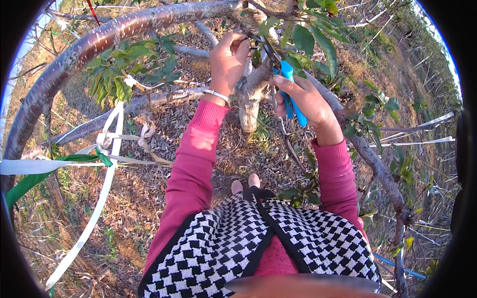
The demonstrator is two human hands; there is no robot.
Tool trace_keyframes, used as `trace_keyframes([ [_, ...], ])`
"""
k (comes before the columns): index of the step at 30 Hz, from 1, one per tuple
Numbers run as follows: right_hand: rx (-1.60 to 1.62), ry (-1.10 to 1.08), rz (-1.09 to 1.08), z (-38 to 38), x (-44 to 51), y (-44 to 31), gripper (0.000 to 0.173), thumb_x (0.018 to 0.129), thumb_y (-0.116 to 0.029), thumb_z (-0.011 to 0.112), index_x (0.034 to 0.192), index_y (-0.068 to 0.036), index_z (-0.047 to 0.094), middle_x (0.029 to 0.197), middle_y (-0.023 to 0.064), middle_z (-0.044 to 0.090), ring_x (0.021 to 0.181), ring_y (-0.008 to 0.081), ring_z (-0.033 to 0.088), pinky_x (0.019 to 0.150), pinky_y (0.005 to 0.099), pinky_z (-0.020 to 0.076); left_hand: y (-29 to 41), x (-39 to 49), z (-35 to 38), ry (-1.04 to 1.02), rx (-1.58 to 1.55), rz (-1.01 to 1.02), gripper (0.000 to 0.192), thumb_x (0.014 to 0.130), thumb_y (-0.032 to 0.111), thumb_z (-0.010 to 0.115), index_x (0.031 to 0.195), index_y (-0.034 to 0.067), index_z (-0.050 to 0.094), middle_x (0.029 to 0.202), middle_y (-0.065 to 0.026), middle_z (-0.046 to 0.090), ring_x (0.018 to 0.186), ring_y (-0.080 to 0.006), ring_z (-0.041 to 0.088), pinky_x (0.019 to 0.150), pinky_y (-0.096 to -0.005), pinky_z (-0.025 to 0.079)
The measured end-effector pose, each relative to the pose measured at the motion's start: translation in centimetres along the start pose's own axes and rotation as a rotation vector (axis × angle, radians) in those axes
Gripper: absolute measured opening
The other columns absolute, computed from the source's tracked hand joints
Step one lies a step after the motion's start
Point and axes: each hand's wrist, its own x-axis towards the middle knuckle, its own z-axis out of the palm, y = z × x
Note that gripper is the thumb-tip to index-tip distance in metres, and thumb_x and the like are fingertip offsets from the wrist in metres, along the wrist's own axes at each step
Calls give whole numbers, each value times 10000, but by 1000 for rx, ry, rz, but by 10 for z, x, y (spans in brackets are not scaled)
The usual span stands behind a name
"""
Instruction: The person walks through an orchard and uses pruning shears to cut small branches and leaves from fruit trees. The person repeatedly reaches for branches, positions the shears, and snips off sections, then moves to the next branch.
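Note:
My right hand (307,98) grips blue-handled pruning shears (287,70). Their dark blades point up and left, among small twigs by a branch fork (257,74). To the left of the blades, my left hand (230,56) has its thumb and fingertips drawn together beside a thin dark twig (246,29). Whether anything is pinched between those fingertips is hidden. A small dark leaf (256,57) hangs between the hand and the blades. Larger green leaves (324,44) grow just above and right of the shears.
A thick, bent branch (123,28) arches over the left side; another branch (376,164) descends at right. White strap (100,201) and green strap (33,182) are tied at left. More white ties (421,142) stretch at right. Dry leaf litter (138,212) covers the ground around my shoes (254,180).

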Motion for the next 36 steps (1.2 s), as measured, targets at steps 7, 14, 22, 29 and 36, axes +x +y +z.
trace_keyframes([
  [7, -109, 45, -134, -175, -181, 45, 459, 932, -469, 663, 876, -15, 625, 702, 26, 593, 610, 106, 579, 575, 268, 482, 100, -115, 195, -157, -55, -79, 162, 959, 91, 638, 1053, -40, 632, 841, -63, 688, 715, -113, 676, 654, -247, 542],
  [14, -1, 161, -14, -334, -317, 97, 497, 914, -483, 676, 820, 2, 623, 716, 46, 615, 624, 125, 630, 580, 270, 528, 183, -225, 383, -269, -50, -19, 125, 968, 53, 631, 1057, -34, 630, 833, -60, 682, 705, -101, 663, 650, -238, 523],
  [22, 26, 201, -4, -480, -465, 143, 514, 912, -496, 674, 799, 1, 615, 708, 51, 616, 609, 132, 628, 566, 274, 525, 262, -329, 553, -304, -107, 22, 64, 927, 18, 657, 967, -26, 637, 768, -68, 698, 629, -98, 656, 577, -256, 511],
  [29, -61, 278, 47, -547, -552, 171, 526, 906, -513, 677, 814, 2, 616, 712, 59, 623, 614, 134, 642, 557, 277, 530, 298, -382, 638, -413, -209, -63, 54, 927, 11, 655, 958, -26, 630, 772, -68, 698, 626, -110, 676, 563, -260, 521],
  [36, 68, 320, -15, -544, -539, 167, 505, 920, -495, 675, 793, -9, 620, 698, 38, 604, 585, 118, 627, 556, 267, 537, 306, -386, 632, -405, -181, 17, 65, 923, 18, 660, 965, -18, 627, 775, -67, 693, 642, -125, 692, 569, -264, 533],
])
